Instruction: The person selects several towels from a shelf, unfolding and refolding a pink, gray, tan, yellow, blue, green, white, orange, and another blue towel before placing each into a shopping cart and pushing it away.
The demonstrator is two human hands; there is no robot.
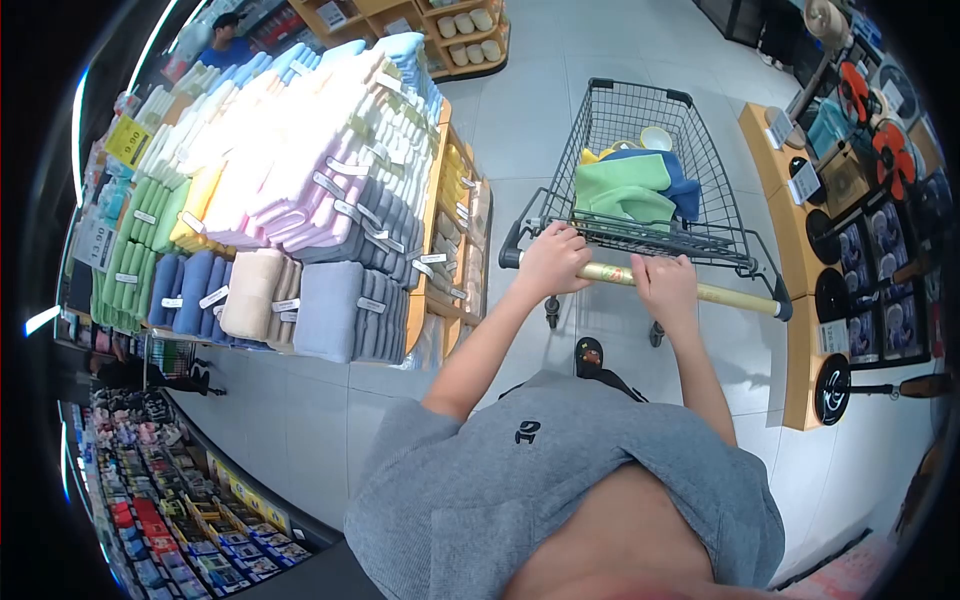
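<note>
Step in hand: the person pushes a cart [690, 150] along a shop aisle, with both hands on its handle [610, 272].
Left hand: the left hand [553, 262] is clenched around the handle near its left end, fingers wrapped over the top.
Right hand: the right hand [665, 285] grasps the handle a little right of the middle, with a long bare part of the bar beyond it.
Grip state: both grips are closed on the handle and neither one is released.
Doing it well: the hands sit left of the bar's centre, so it seems wise to move the right hand more outward. An even grip probably gives a straighter push. The arms should press forward together, gently, because a stronger push on one side may turn the cart toward a shelf.
Cart and grip: the basket lies straight ahead of the hands, beyond the handle, and it looks turned slightly to the right of the body. The handle is the nearest part of the cart to the person.
Load: a green towel [625, 190] and a blue towel [683, 190] lie in the near half of the basket, and a bowl [655, 137] sits behind them.
Left side: a towel shelf [300, 170] stands near the cart's left.
Right side: a shelf with pans [850, 250] stands near the cart's right.
Risk: the aisle looks narrow, so a corner of the basket could touch a shelf.
</note>
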